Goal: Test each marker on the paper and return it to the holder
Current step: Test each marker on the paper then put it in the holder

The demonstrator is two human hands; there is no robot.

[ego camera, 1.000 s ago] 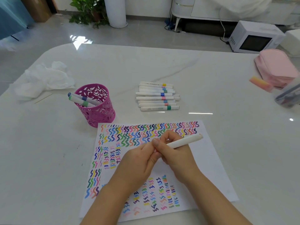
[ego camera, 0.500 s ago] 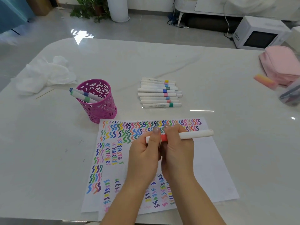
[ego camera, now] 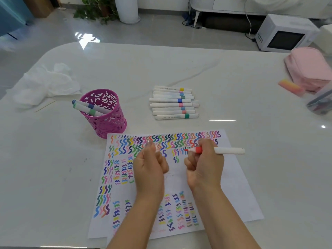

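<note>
A white paper (ego camera: pixel 239 187) covered with coloured squiggles lies in front of me. My right hand (ego camera: pixel 204 166) grips a white marker with a red band (ego camera: pixel 228 151), uncapped, its red tip pointing left just above the paper. My left hand (ego camera: pixel 149 164) is closed around the marker's cap (ego camera: pixel 158 149), a short way left of the tip. A pink mesh holder (ego camera: pixel 106 121) stands left of the paper with two markers (ego camera: pixel 86 107) leaning in it. Several capped markers (ego camera: pixel 173 102) lie in a stack behind the paper.
A crumpled white tissue (ego camera: pixel 45 83) lies at the left of the table. At the right edge sit a pink pouch (ego camera: pixel 309 67), a pink-orange eraser (ego camera: pixel 291 86) and a clear container (ego camera: pixel 321 101). A microwave (ego camera: pixel 285 33) stands on the floor beyond.
My hands have pulled apart: the cap came off the red-banded marker and moved left in my left hand. The red tip is now bare.
</note>
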